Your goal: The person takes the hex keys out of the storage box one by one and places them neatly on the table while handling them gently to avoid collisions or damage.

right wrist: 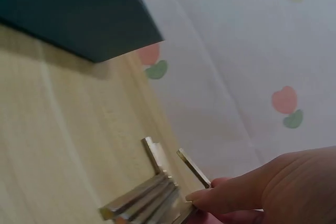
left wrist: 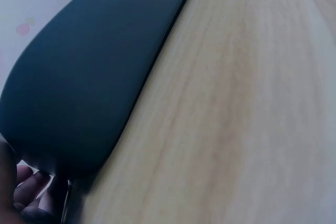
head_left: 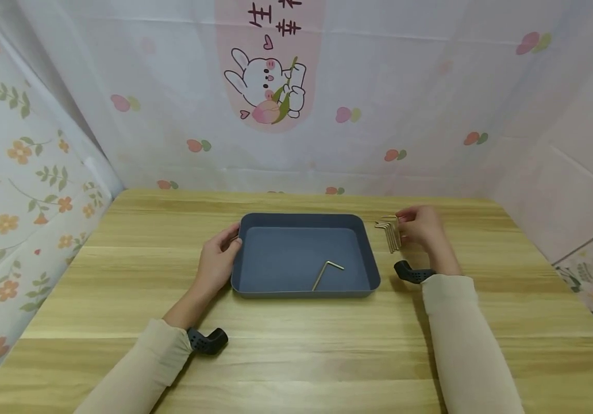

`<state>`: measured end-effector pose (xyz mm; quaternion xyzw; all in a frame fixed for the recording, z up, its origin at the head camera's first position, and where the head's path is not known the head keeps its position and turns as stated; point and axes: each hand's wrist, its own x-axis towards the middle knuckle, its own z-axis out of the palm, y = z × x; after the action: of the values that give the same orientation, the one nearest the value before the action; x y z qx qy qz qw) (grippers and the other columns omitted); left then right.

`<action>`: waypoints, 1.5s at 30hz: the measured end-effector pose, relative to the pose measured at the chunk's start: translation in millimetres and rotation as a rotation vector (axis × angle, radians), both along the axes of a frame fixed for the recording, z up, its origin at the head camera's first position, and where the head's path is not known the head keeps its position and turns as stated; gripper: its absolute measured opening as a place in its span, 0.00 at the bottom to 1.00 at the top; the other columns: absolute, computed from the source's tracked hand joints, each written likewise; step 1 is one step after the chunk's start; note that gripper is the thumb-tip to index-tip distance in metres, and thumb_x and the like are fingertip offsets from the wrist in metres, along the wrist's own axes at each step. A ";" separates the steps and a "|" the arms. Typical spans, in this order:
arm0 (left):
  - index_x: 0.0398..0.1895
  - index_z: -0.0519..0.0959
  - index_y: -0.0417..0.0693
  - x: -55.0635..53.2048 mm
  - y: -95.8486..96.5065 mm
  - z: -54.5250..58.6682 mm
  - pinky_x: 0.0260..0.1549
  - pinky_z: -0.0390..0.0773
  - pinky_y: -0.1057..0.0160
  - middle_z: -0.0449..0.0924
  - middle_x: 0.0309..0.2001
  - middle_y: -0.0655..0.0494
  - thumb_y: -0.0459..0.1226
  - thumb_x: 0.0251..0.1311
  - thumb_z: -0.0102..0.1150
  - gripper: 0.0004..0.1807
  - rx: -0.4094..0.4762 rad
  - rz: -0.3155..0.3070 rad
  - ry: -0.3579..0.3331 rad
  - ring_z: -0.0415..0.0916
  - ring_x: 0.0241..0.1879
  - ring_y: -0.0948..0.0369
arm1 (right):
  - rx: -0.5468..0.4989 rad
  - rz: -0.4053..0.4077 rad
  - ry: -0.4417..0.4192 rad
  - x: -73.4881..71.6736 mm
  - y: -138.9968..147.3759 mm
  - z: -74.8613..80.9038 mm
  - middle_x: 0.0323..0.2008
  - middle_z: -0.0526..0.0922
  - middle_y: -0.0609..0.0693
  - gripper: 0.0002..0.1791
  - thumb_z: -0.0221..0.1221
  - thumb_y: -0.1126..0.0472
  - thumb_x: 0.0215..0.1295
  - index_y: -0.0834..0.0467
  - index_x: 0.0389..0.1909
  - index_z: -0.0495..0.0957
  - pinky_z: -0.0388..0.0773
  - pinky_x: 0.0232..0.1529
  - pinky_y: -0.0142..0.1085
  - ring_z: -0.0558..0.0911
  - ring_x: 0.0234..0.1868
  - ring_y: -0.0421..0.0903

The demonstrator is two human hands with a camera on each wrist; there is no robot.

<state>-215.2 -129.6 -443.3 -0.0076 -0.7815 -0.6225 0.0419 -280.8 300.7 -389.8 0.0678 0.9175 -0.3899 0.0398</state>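
A shallow dark blue-grey tray (head_left: 281, 250) lies in the middle of the table. My left hand (head_left: 215, 260) grips its left edge, with the thumb against the outer wall; in the left wrist view some fingers show beyond the tray's wall (left wrist: 79, 77). One L-shaped hex key (head_left: 322, 272) rests inside, towards the front right. To the right of the tray, several more hex keys (head_left: 388, 236) lie side by side on the wood. Over them my right hand (head_left: 424, 231) pinches one hex key (right wrist: 193, 168) between thumb and fingers, its short arm sticking out.
The wooden table (head_left: 296, 356) runs up to a printed white cloth (head_left: 379, 86) behind. Another flowered cloth (head_left: 22, 172) hangs at the left. Dark wrist cameras (head_left: 208, 341) sit on both wrists, close above the tabletop.
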 end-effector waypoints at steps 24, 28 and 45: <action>0.73 0.68 0.38 0.0 -0.8 2.1 0.50 0.69 0.86 0.74 0.69 0.40 0.33 0.75 0.48 0.25 0.014 -0.007 0.002 0.71 0.70 0.50 | 0.137 -0.017 0.000 2.9 -8.6 -3.1 0.52 0.82 0.69 0.19 0.57 0.63 0.70 0.70 0.56 0.80 0.84 0.35 0.34 0.85 0.45 0.57; 0.73 0.68 0.38 0.3 -0.7 1.9 0.50 0.69 0.86 0.73 0.69 0.40 0.33 0.75 0.48 0.25 0.019 -0.013 0.003 0.71 0.70 0.50 | 0.157 -0.019 0.008 3.5 -9.5 -3.3 0.51 0.82 0.69 0.19 0.57 0.62 0.70 0.70 0.55 0.80 0.82 0.32 0.31 0.86 0.39 0.53; 0.73 0.68 0.39 0.3 -0.5 1.3 0.49 0.69 0.86 0.73 0.69 0.41 0.33 0.75 0.48 0.25 0.007 -0.012 -0.001 0.71 0.70 0.50 | 0.194 0.003 -0.053 5.1 -12.7 2.0 0.59 0.78 0.69 0.21 0.51 0.58 0.76 0.67 0.60 0.78 0.81 0.38 0.38 0.83 0.45 0.56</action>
<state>-214.9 -130.1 -442.0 -0.0117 -0.7793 -0.6254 0.0377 -275.7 287.9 -387.8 0.0804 0.9497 -0.2971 0.0579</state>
